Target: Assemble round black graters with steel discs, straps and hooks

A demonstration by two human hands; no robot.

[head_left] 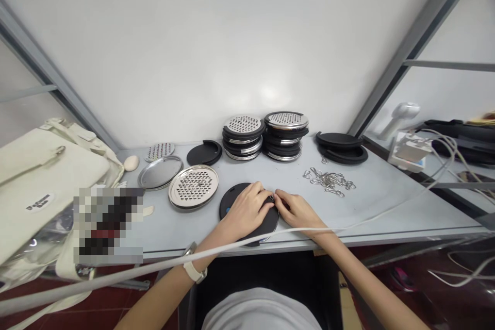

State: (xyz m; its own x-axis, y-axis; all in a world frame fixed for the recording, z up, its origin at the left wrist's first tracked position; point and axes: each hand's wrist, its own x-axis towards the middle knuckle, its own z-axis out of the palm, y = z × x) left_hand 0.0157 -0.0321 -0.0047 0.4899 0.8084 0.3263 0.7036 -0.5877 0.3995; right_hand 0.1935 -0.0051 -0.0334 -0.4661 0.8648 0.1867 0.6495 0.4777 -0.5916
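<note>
A black round grater holder (230,196) lies flat near the table's front edge, a small blue mark partly showing on it. My left hand (247,210) rests across its top, with bent fingertips pressing at its right edge. On that same edge, my right hand (296,210) has thumb and fingers pinched together. A small shiny metal hook (271,197) shows between the two hands; the fingers cover most of it. To the right lies a loose pile of metal hooks (330,180). Left of the holder sits a round metal grater plate (193,188).
Two stacks of black-rimmed graters (243,147) (285,147) stand by the wall. Black holders (340,154) lie at right, another holder (204,153) at left. Metal discs (160,172) are farther left, near a cream bag (50,175). A white cable (154,268) crosses before my forearms.
</note>
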